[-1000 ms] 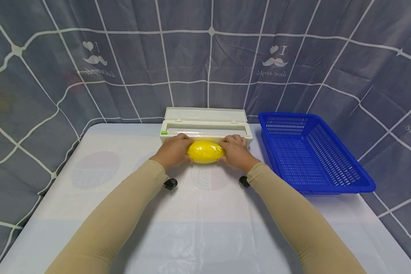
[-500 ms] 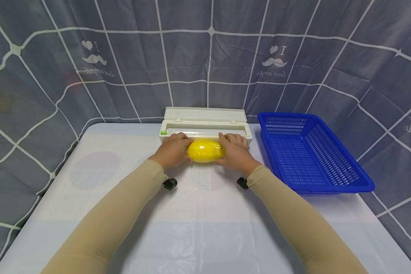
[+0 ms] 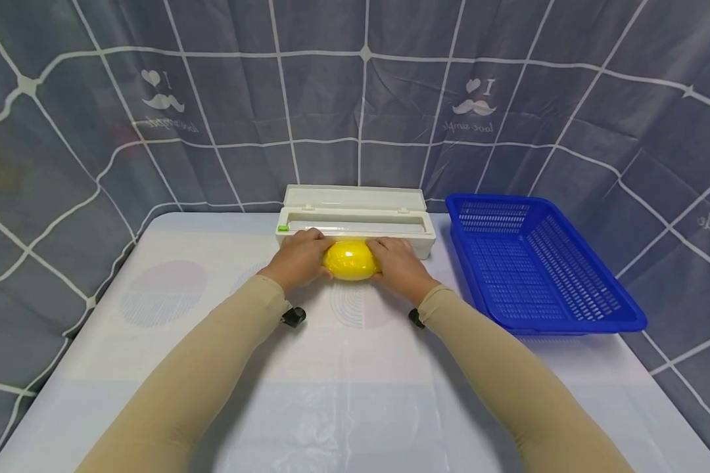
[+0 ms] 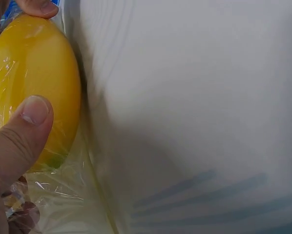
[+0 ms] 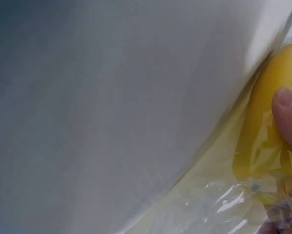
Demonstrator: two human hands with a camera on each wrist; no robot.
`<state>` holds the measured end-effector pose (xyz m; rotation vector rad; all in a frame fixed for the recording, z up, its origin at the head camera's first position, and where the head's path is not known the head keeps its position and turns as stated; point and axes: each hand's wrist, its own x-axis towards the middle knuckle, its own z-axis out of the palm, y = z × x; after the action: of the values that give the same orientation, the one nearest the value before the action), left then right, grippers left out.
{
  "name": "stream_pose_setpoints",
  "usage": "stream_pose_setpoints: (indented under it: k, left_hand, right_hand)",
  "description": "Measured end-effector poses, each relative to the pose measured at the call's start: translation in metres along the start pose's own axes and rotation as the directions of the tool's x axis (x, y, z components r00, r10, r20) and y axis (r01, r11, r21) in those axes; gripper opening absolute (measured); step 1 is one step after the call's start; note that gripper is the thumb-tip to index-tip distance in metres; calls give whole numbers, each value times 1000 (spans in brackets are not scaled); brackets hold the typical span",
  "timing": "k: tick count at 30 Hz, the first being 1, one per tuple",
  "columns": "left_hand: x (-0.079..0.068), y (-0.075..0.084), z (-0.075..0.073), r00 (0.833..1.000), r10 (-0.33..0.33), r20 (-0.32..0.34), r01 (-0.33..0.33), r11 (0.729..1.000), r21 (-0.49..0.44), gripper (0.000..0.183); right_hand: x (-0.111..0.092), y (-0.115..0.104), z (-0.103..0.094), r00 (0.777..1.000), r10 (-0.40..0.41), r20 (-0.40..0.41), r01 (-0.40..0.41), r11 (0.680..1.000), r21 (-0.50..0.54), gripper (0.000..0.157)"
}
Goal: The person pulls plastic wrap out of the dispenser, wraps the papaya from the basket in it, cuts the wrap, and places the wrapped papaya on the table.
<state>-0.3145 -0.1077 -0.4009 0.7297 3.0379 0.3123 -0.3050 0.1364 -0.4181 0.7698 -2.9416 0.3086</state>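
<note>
A yellow oval fruit (image 3: 351, 260), glossy under clear cling film (image 4: 58, 200), lies between both hands in front of a white cling film dispenser (image 3: 355, 213). Green shows at one end of the fruit in the left wrist view. My left hand (image 3: 300, 259) holds its left side, thumb (image 4: 31, 122) pressed on the skin and fingers beneath the film. On the right side, my right hand (image 3: 403, 266) grips it, with the thumb (image 5: 290, 117) along the near face. Loose, wrinkled film (image 5: 219, 204) spreads past the fruit in the right wrist view.
The dispenser's lid (image 3: 355, 197) stands up at the back, and a green slider (image 3: 283, 228) sits at its left end. To the right is a blue perforated basket (image 3: 568, 326). A grey checked curtain (image 3: 319, 98) hangs behind the white-covered table (image 3: 343, 407).
My right hand has shifted left, its fingers first lifting and then coming down closer over the fruit's right side. My left hand stays nearly where it was.
</note>
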Motion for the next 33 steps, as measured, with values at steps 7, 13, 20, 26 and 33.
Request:
stream_pose_setpoints:
  k: [7,13,20,26,33]
  left_hand:
    - [-1,1,1,1000,-6,16,6,1000,-17,78]
    - [-1,-2,3,1000,2,19,-1,1000,-18,79]
    - [-3,-2,3,999,14,31,-14,1000,-14,82]
    - [-3,-2,1,998,17,65,-14,999,-38,82]
    - [-3,-4,2,1000,-3,4,3,994,-111,74]
  right_hand:
    - [2,2,-1,998,37,51,-40,998,58,80]
    - [2,5,-3,996,43,79,-49,996,76,80]
    - [2,8,-1,996,49,69,-57,991,124,77]
    - [-2,10,-1,998,41,57,-48,988,144,77]
    - [-4,15,1,998,55,30,-59,987,148,76]
